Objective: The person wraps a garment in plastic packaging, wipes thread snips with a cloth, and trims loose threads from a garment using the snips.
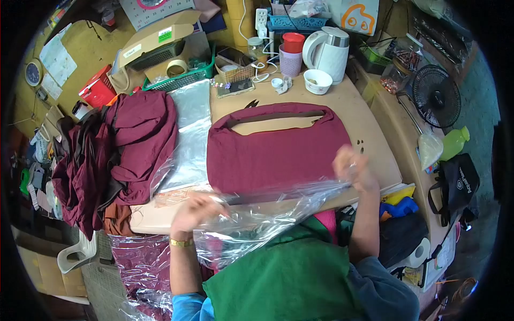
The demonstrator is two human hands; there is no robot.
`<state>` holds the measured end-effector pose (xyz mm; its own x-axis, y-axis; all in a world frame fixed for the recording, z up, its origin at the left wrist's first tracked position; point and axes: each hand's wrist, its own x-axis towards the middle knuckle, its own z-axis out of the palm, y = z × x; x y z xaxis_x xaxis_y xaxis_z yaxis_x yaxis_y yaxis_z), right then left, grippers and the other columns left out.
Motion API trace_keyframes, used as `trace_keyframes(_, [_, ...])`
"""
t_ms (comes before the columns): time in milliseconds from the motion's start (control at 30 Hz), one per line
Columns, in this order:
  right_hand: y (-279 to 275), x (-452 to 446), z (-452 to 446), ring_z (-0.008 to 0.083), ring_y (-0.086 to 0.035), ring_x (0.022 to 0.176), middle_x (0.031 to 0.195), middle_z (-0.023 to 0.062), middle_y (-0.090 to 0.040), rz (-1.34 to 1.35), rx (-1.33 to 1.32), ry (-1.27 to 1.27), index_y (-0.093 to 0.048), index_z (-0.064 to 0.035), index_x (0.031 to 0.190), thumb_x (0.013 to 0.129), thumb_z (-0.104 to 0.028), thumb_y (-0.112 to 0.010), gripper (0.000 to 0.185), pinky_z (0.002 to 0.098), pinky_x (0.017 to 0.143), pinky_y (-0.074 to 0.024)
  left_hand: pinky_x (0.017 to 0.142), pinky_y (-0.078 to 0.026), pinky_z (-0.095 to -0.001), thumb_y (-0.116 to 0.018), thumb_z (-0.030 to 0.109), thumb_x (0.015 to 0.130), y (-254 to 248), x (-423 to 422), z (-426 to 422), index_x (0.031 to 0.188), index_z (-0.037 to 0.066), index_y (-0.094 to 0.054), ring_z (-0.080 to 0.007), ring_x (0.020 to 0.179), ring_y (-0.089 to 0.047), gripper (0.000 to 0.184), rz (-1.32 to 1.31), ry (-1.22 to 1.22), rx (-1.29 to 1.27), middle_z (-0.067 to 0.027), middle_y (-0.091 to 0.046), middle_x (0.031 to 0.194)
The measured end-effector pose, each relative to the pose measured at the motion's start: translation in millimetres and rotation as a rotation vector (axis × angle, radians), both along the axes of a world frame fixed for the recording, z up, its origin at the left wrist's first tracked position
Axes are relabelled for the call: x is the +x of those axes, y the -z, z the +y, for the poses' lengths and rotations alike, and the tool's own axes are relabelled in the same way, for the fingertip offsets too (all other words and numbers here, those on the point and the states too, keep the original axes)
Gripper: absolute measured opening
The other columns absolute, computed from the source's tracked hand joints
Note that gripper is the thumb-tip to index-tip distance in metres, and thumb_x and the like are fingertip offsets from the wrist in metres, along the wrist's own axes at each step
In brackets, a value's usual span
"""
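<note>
A maroon bag (pixel 278 155) lies flat on the table with its handle toward the back. Along its front edge, a clear plastic bag (pixel 257 230) stretches between my two hands and hangs over the table edge. My left hand (pixel 201 210) is closed on the plastic at the bag's front left corner. At the front right corner, my right hand (pixel 353 167) pinches the other end of the plastic. Left of the maroon bag lies a stack of clear plastic bags (pixel 191 134).
Maroon bags (pixel 142 144) are piled on the left. At the back stand a green basket (pixel 187 80), a purple cup (pixel 290 61), a white bowl (pixel 318 82) and a white kettle (pixel 327 53). A black fan (pixel 436 96) is at the right. Plastic-wrapped maroon bags (pixel 142 265) lie below left.
</note>
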<state>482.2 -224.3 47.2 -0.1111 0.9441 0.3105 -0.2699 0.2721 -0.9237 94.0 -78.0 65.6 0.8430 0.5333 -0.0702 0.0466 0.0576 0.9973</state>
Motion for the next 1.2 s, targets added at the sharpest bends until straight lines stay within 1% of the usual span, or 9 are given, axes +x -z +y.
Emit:
trace_keyframes(167, [9.9, -19.1, -8.5, 0.0139, -0.062, 0.075, 0.085, 0.0076, -0.062, -0.671, -0.123, -0.221, -0.057, -0.0075, 0.087, 0.094, -0.015, -0.058, 0.010, 0.0285, 0.067, -0.0523, 0.071, -0.048, -0.0293, -0.056, 0.031, 0.096, -0.4, -21.1, 19.3, 0.106, 0.004, -0.058, -0.0125, 0.068, -0.053, 0.029, -0.620, -0.041, -0.431, -0.0011, -0.057, 0.077])
trace_keyframes(300, [11.1, -4.0, -5.8, 0.0140, -0.061, 0.076, 0.086, 0.0090, -0.062, 0.645, 0.027, 0.327, -0.062, -0.0069, 0.083, 0.084, -0.009, -0.067, 0.005, 0.0304, 0.068, -0.0504, 0.076, -0.050, -0.0301, -0.061, 0.019, 0.093, 20.9, -38.0, 22.6, 0.106, 0.001, -0.057, -0.0167, 0.076, -0.058, 0.023, 0.107, -0.005, 0.306, -0.0032, -0.059, 0.080])
trace_keyframes(367, [-3.7, -3.2, -6.2, 0.0153, -0.062, 0.074, 0.085, 0.0096, -0.064, -0.204, -0.207, -0.059, -0.063, -0.0049, 0.082, 0.086, -0.015, -0.068, 0.012, 0.0312, 0.068, -0.0501, 0.082, -0.050, -0.0299, -0.063, 0.008, 0.088, 39.0, -50.5, 33.6, 0.113, -0.002, -0.057, -0.0180, 0.086, -0.061, 0.028, 0.401, -0.296, 0.183, -0.0064, -0.062, 0.092])
trace_keyframes(433, [-16.7, -11.1, -5.7, 0.0163, -0.063, 0.074, 0.084, 0.0100, -0.065, -0.716, -0.219, -0.302, -0.064, -0.0035, 0.082, 0.086, -0.019, -0.069, 0.017, 0.0316, 0.067, -0.0500, 0.062, -0.053, -0.0333, -0.059, 0.012, 0.088, 2.3, -25.4, 23.3, 0.111, -0.003, -0.057, -0.0178, 0.070, -0.061, 0.028, -0.604, -0.557, -0.453, -0.0104, -0.062, 0.095])
trace_keyframes(600, [10.3, -11.9, -12.3, 0.0188, -0.062, 0.068, 0.075, 0.0076, -0.062, 0.721, -0.136, 0.127, -0.065, -0.0039, 0.079, 0.087, -0.021, -0.067, 0.020, 0.0326, 0.060, -0.0494, 0.058, -0.048, -0.0267, -0.060, 0.024, 0.090, -10.6, -33.8, 27.3, 0.110, -0.005, -0.057, -0.0140, 0.069, -0.060, 0.036, 0.142, 0.399, 0.128, -0.0118, -0.064, 0.092])
trace_keyframes(767, [-22.8, -25.5, -7.0, 0.0196, -0.063, 0.067, 0.074, 0.0066, -0.066, -0.827, -0.191, -0.403, -0.066, -0.0038, 0.077, 0.077, -0.014, -0.076, 0.014, 0.0310, 0.064, -0.0497, 0.068, -0.050, -0.0332, -0.057, 0.040, 0.094, 23.3, -51.2, 36.2, 0.120, -0.005, -0.054, -0.0197, 0.076, -0.062, 0.052, -0.646, -0.367, -0.384, -0.0132, -0.066, 0.099])
trace_keyframes(933, [21.9, -21.3, 4.1, 0.0188, -0.064, 0.068, 0.075, 0.0089, -0.065, 0.759, -0.052, 0.247, -0.064, -0.0070, 0.080, 0.094, -0.028, -0.054, 0.027, 0.0362, 0.067, -0.0527, 0.077, -0.050, -0.0330, -0.056, 0.030, 0.095, 23.4, -59.9, 54.5, 0.130, -0.003, -0.050, -0.0229, 0.084, -0.064, 0.048, 0.020, 0.312, 0.844, -0.0092, -0.066, 0.103])
trace_keyframes(1067, [9.0, -21.3, 4.6, 0.0127, -0.061, 0.068, 0.078, 0.0090, -0.067, -0.660, -0.098, -0.255, -0.066, -0.0043, 0.088, 0.095, -0.038, -0.057, 0.036, 0.0294, 0.064, -0.0505, 0.075, -0.052, -0.0313, -0.053, 0.031, 0.098, 20.6, -33.0, 46.2, 0.100, 0.007, -0.062, -0.0197, 0.082, -0.065, 0.026, -0.498, -0.659, -0.493, -0.0053, -0.066, 0.087])
trace_keyframes(1200, [31.3, -36.7, 5.7, 0.0207, -0.065, 0.069, 0.079, 0.0104, -0.066, 0.309, -0.115, 0.077, -0.062, -0.0068, 0.082, 0.094, -0.038, -0.057, 0.034, 0.0372, 0.067, -0.0537, 0.076, -0.052, -0.0325, -0.051, 0.036, 0.098, 17.3, -33.2, 49.9, 0.106, 0.002, -0.062, -0.0198, 0.084, -0.064, 0.037, -0.607, 0.225, -0.706, -0.0088, -0.067, 0.090])
